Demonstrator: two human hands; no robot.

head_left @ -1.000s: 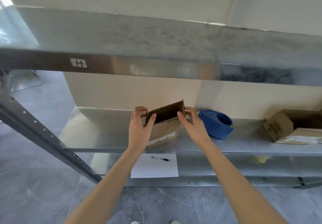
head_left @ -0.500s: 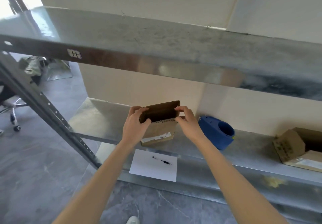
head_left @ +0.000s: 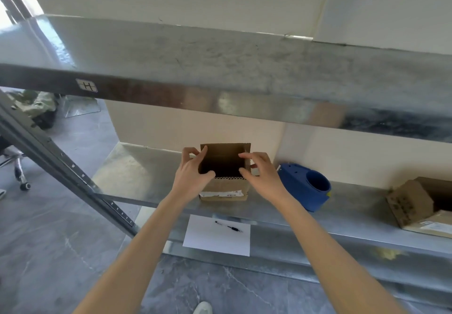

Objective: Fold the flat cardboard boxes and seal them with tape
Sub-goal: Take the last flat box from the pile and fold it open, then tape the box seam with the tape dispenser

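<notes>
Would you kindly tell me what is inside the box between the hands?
The box shows only a dark, shadowed hollow, with no contents visible. The left hand and right hand cover its side edges.

Both bare forearms rise from the bottom of the frame, the left from lower left and the right from lower right, and draw together toward the centre. The left hand (head_left: pixel 192 179) pinches the left edge of the raised flap of a small brown cardboard box (head_left: pixel 223 187), with its thumb on the flap's dark inner face and its fingers curled behind. The right hand (head_left: pixel 265 179) grips the flap's right edge, thumb and forefinger tips on the inner face and the other fingers curled around the edge.
</notes>
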